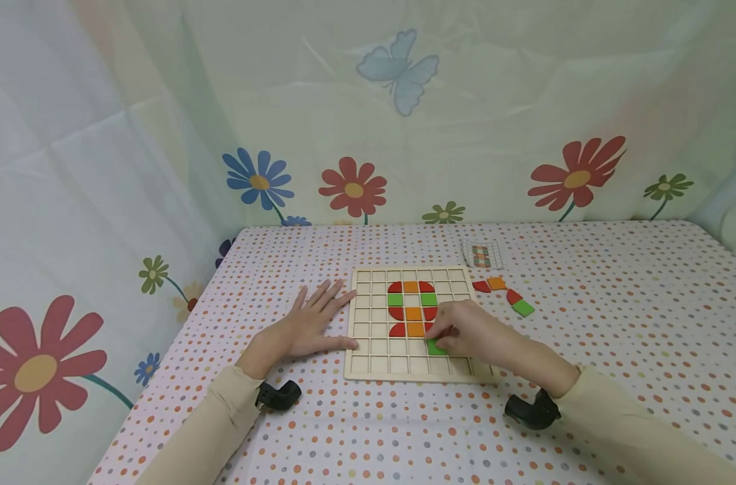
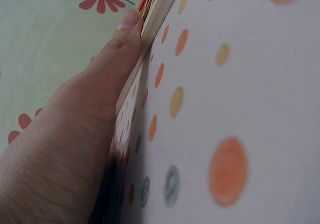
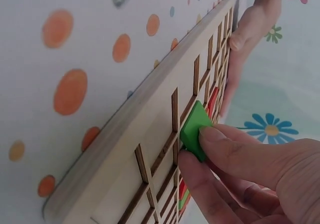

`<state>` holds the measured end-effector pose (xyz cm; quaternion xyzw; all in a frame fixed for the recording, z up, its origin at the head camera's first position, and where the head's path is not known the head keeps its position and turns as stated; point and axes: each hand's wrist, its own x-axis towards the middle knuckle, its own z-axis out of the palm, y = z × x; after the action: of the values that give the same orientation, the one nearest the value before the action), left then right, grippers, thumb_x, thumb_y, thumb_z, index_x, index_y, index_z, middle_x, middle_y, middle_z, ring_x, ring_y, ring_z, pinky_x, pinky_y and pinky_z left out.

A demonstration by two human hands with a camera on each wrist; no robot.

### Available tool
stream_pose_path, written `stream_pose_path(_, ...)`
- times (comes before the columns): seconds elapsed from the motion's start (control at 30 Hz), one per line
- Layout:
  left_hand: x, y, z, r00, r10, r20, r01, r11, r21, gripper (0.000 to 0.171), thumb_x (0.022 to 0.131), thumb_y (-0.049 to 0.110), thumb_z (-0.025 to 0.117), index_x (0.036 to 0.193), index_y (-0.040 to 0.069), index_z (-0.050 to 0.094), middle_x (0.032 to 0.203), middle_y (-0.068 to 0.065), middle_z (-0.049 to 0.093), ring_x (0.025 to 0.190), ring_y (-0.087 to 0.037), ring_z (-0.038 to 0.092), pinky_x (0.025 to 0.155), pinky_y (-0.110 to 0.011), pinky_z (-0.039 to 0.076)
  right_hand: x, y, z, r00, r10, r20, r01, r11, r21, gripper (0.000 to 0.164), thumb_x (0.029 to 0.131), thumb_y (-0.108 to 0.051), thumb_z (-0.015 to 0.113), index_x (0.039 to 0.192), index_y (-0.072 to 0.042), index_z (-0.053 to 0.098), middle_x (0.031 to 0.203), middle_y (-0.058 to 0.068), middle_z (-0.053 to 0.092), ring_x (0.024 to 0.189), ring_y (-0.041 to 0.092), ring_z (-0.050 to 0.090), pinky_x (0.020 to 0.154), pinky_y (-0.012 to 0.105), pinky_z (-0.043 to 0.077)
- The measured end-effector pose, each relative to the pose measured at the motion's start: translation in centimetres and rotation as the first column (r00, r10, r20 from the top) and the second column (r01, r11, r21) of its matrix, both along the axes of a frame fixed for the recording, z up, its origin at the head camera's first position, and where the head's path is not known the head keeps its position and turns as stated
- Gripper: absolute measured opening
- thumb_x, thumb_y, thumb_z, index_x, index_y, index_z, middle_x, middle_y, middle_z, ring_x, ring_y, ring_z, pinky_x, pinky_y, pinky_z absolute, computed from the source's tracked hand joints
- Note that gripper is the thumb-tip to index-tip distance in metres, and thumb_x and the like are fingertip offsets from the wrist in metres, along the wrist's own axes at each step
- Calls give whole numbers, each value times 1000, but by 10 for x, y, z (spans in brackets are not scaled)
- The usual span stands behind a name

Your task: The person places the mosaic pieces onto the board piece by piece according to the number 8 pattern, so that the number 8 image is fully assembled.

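Observation:
A wooden grid board (image 1: 358,375) lies on the table. My right hand (image 1: 477,330) pinches a green square tile (image 3: 196,126) between thumb and fingers. That tile is tilted at a cell below the lowest row of set tiles. My left hand (image 1: 312,327) lies at the board's left side, fingers straight and spread, with fingertips and thumb at its edge. In the left wrist view the thumb (image 2: 107,66) touches the board's side. Set in the grid are orange squares (image 1: 413,314), green squares (image 1: 394,299) and red rounded pieces (image 1: 395,287). The right hand partly hides the lower right ones.
Right of the board lie loose tiles: a red rounded one (image 1: 481,287), an orange square (image 1: 497,283), another red piece (image 1: 513,296) and a green square (image 1: 523,308). A small card (image 1: 491,254) with a printed tile pattern lies behind the board. Dotted cloth (image 1: 616,323) covers the table.

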<state>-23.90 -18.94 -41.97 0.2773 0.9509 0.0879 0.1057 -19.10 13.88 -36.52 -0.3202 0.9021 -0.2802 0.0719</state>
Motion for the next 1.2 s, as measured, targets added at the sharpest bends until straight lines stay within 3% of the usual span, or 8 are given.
stream_pose_path(0.53,2,2,2,1000,-6,-3,6,1000,21,99,95,77,52,170,28,10,176,-6,-3,162,-30,-5,126,-61,-9,5,-2,-9,994,-31,-108,38,997,62,13,85,6,83,94,-4,85,86,-4,64,81,11,62,70,22,56)
stream_pose_path(0.8,0,-1,-4,1000,-6,-12,6,999,36,105,90,88,43,170,30,9,177,-6,-2,162,-30,-5,126,-60,-9,6,6,-11,997,-12,-75,12,1000,3,16,87,5,81,99,-6,84,93,-4,68,84,10,63,72,24,57)
stream_pose_path(0.93,1,-1,-2,1000,-3,-12,4,999,37,103,91,85,46,170,29,10,177,-7,-1,162,-31,-4,126,-61,-8,5,20,-10,999,-8,-48,7,1000,-30,18,91,4,77,101,-11,83,99,-6,71,91,13,67,79,27,59)
stream_pose_path(1.07,1,0,0,1000,8,-3,-8,1000,14,101,94,80,50,170,30,9,176,-5,-3,162,-29,-6,126,-60,-9,2,46,-5,992,-98,-77,97,995,-24,16,91,2,79,101,-10,82,101,-3,74,92,16,69,80,33,61)
stream_pose_path(1.2,0,1,-1,1000,6,-2,-6,1000,5,101,94,80,50,170,30,9,176,-6,-3,162,-29,-6,126,-61,-8,-5,84,-3,955,-267,-128,270,963,5,12,88,1,81,99,-1,80,97,7,75,87,25,71,78,44,62)
